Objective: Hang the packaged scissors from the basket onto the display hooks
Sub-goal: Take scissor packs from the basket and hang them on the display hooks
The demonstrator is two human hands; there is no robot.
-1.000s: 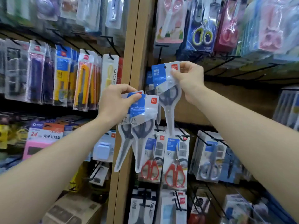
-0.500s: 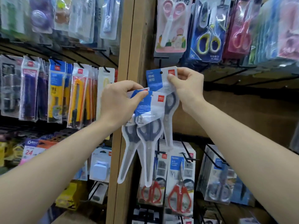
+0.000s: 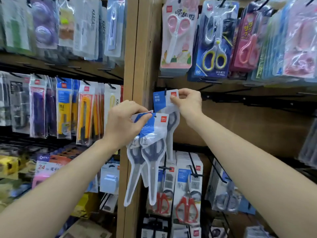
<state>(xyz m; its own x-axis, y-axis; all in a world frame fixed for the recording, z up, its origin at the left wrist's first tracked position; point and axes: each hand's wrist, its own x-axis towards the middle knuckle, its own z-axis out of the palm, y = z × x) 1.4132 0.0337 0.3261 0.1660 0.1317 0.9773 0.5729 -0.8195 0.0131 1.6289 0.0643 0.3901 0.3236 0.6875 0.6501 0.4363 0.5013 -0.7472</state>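
The R hand (image 3: 187, 102) pinches the top corner of one scissors pack (image 3: 165, 102) btwn thumb and fingers and holds it up at a black hook (image 3: 165, 91). The hook tip shows right at the top edge of the card, so the pack looks like it is going on, but I can't tell if the hole is all the way over it yet. The L hand (image 3: 126, 124) is closed in a pinch on two more packs (image 3: 151, 152), which hang down w/ their points to the floor, just beside and a bit below the first one. So the step now is hanging pack no. 1. Next, I think the R hand must push the card back along the hook, let go, then take a pack from the L hand. The basket is not in view. This is a shop wall w/ a wooden post (image 3: 135, 66) in the middle. Pink scissors (image 3: 176, 31) and yellow-handled ones (image 3: 214, 54) hang above, red-handled scissors (image 3: 187, 210) below, and box cutters (image 3: 84, 114) on the left.
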